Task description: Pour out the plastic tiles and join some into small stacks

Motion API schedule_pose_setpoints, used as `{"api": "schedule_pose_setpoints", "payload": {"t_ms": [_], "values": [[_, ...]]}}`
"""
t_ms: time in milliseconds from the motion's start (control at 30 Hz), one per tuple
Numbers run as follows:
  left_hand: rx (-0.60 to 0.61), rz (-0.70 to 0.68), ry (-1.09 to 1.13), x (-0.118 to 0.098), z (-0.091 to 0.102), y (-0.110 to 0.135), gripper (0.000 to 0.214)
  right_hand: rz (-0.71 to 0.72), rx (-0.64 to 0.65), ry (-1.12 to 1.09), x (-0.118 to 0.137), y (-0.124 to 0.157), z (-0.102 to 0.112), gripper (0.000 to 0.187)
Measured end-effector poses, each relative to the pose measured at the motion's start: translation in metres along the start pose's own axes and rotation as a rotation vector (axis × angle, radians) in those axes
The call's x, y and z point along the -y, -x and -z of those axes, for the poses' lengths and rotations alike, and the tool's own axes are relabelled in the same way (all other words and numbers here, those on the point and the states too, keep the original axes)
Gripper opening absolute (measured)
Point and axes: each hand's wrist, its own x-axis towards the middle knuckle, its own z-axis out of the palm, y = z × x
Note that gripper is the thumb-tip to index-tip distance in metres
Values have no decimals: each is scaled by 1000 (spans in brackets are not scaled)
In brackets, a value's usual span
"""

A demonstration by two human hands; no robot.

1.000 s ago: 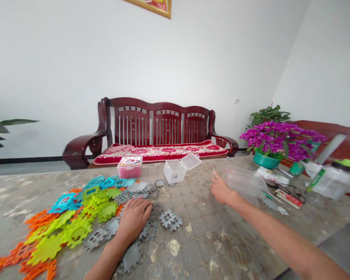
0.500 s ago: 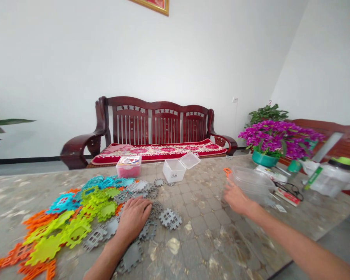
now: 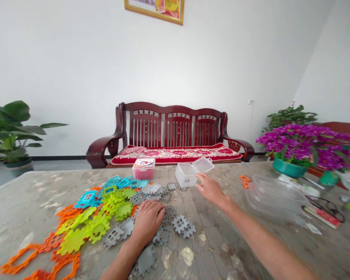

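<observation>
My left hand (image 3: 147,220) lies flat, fingers together, on a heap of grey interlocking plastic tiles (image 3: 183,226) near the table's front. More tiles spread to its left: lime green (image 3: 97,224), blue (image 3: 116,182) and orange (image 3: 64,261). My right hand (image 3: 211,189) is stretched out over the table, fingers extended and holding nothing, just short of a small white open-lidded box (image 3: 186,175). A little orange tile (image 3: 245,181) lies to the right of that hand.
A pink box with a clear lid (image 3: 144,168) stands behind the tiles. Clear plastic containers (image 3: 273,192), glasses (image 3: 326,204), a booklet and a pot of purple flowers (image 3: 301,144) crowd the right side of the stone-patterned table (image 3: 218,249). A dark wooden bench (image 3: 175,132) stands beyond.
My right hand has swung left, away from the clear containers, and now reaches toward the small white box. My left hand stays on the grey tiles. The view has shifted left.
</observation>
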Motion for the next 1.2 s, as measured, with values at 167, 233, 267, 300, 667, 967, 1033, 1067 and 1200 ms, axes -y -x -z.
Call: {"api": "schedule_pose_setpoints", "payload": {"t_ms": [167, 233, 267, 300, 667, 967, 1033, 1067, 1200], "values": [[0, -5, 8, 1, -1, 0, 33, -98, 87, 81, 36, -46, -15, 44], [2, -1, 13, 1, -1, 0, 33, -116, 135, 129, 38, -54, -20, 38], [2, 4, 18, 1, -1, 0, 33, -122, 139, 145, 38, -56, -22, 36], [4, 9, 23, 1, -1, 1, 33, -126, 135, 155, 35, -57, -23, 34], [-15, 32, 71, -4, 1, 2, 33, -350, 56, 320, -65, -18, 8, 35], [-13, 37, 44, 3, 7, 3, 29, -414, 39, 450, -116, 11, 15, 38], [-19, 28, 31, 9, 9, 5, 29, -400, -47, 469, -102, 14, 18, 40], [-16, 27, 29, 12, 10, 5, 28, -368, -83, 447, -91, 16, 17, 41], [-29, 81, 9, 24, 14, 8, 26, -116, -23, 81, -31, 35, -11, 47]]}}
